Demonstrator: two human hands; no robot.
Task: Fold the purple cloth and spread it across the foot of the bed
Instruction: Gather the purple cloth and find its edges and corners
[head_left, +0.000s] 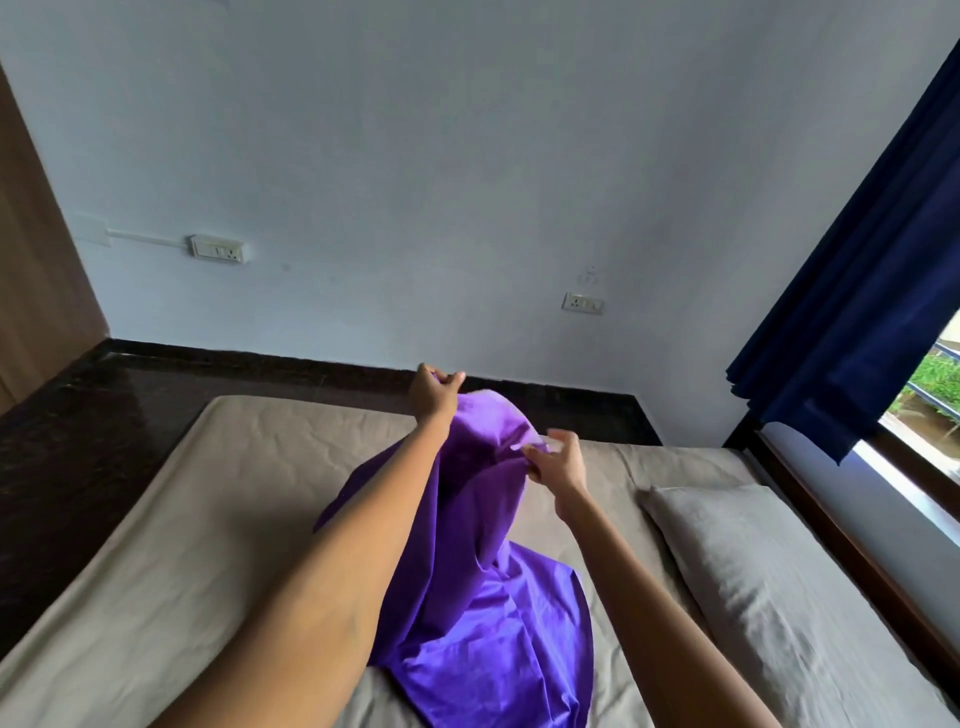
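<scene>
1. Above the grey-sheeted bed (218, 509), both hands hold up the shiny purple cloth (483, 587); its lower part trails on the mattress.
2. The left hand (431, 397) grips the top; the right hand (558, 460) pinches an edge.
3. Folding looks barely begun: next, find matching corners and bring them together.

purple cloth (483, 597): smooth, faint sheen | bed (218, 493) sheet: matt, wrinkled | floor (78, 441): glossy

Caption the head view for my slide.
Both hands, left and right, lift a purple cloth over the bed.
</scene>
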